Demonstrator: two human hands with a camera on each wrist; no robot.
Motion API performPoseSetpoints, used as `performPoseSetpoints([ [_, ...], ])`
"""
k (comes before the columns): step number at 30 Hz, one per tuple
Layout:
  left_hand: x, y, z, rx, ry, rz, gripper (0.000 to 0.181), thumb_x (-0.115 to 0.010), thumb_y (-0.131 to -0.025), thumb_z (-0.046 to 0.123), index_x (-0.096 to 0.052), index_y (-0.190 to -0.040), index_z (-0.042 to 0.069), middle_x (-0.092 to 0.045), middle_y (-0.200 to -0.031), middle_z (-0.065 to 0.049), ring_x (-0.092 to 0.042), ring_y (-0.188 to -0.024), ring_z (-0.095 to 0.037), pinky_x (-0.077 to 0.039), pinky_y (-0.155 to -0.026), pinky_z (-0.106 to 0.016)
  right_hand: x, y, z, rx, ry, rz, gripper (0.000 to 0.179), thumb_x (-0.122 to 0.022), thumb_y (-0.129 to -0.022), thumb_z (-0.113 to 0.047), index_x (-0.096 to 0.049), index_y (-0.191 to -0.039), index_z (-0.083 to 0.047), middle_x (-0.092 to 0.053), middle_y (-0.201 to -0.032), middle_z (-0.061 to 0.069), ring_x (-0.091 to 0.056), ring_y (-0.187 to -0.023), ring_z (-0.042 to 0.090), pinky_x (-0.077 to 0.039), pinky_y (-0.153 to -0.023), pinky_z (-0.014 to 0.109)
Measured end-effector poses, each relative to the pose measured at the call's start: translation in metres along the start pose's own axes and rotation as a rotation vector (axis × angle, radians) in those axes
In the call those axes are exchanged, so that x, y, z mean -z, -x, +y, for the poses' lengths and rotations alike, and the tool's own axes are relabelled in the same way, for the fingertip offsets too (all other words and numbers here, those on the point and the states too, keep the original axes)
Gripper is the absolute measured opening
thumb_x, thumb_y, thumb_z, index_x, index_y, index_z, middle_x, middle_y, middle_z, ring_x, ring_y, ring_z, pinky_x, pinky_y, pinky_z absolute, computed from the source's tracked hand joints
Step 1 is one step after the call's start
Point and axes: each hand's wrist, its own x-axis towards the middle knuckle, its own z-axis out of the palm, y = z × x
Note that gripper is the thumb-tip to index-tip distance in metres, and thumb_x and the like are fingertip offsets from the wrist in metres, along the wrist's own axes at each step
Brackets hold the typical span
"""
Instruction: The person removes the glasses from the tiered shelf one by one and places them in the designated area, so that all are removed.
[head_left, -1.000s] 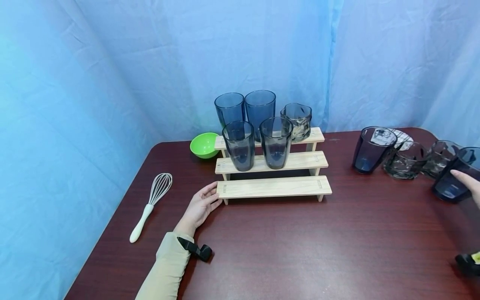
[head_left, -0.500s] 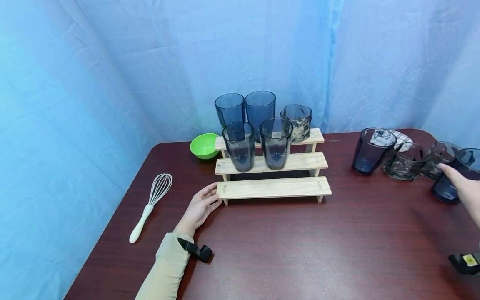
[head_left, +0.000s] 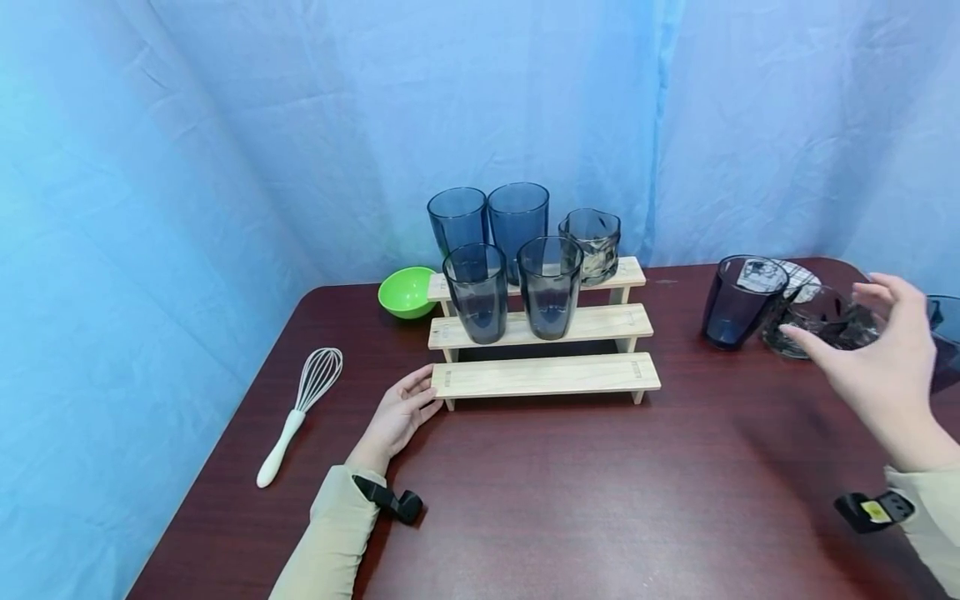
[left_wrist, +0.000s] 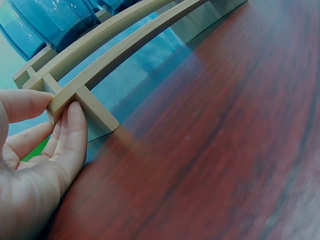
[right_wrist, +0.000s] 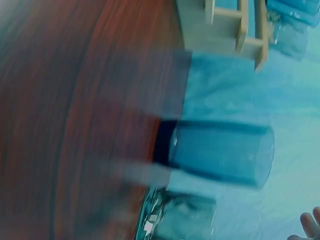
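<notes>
Left hand (head_left: pixel 393 421) pinched the wooden rack (head_left: pixel 543 377) by its lowest tier, right hand (head_left: pixel 888 375) hung spread and unladen near the loose glasses (head_left: pixel 738 312) on the table (head_left: pixel 600 492), and, with five glasses (head_left: pixel 551 292) on the upper two tiers, I judged the work only partly done.

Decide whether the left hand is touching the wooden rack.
Touching: the left wrist view shows the left hand pinching one end of the rack, no gap between them.

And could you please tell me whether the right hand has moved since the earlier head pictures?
Yes, the right hand has moved leftward in the head view, nearer to the wooden rack.
</notes>
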Motion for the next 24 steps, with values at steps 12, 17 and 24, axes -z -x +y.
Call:
performPoseSetpoints([
  [12,0.000,0.000,0.000,0.004,0.007,-0.004,0.056,-0.044,-0.095,-0.005,-0.026,-0.147,-0.001,-0.050,-0.107,0.001,-0.060,-0.092,-0.003,-0.050,-0.080,-0.020,-0.041,0.007,-0.038,0.048,-0.160,-0.150,0.088,-0.083,-0.067,-0.007,-0.036,-0.141,-0.018,-0.047,-0.119,-0.012,-0.046,-0.111,-0.008,-0.034,-0.105,0.018],
  [17,0.000,0.001,0.000,0.005,0.007,-0.004,0.056,-0.044,-0.095,-0.005,-0.025,-0.147,-0.001,-0.050,-0.108,0.000,-0.060,-0.092,-0.003,-0.050,-0.080,-0.020,-0.058,0.010,-0.051,0.048,-0.165,-0.264,0.095,-0.085,-0.068,-0.015,-0.030,-0.145,-0.010,-0.046,-0.131,0.018,-0.048,-0.121,0.027,-0.033,-0.108,0.042],
  [24,0.000,0.000,0.001,0.001,0.005,-0.001,0.056,-0.045,-0.095,-0.005,-0.026,-0.147,-0.001,-0.050,-0.109,-0.001,-0.059,-0.093,-0.004,-0.050,-0.080,-0.021,-0.079,0.011,-0.068,0.073,-0.231,-0.334,0.095,-0.084,-0.068,-0.014,-0.028,-0.145,-0.005,-0.045,-0.131,0.025,-0.045,-0.121,0.041,-0.033,-0.105,0.052],
])
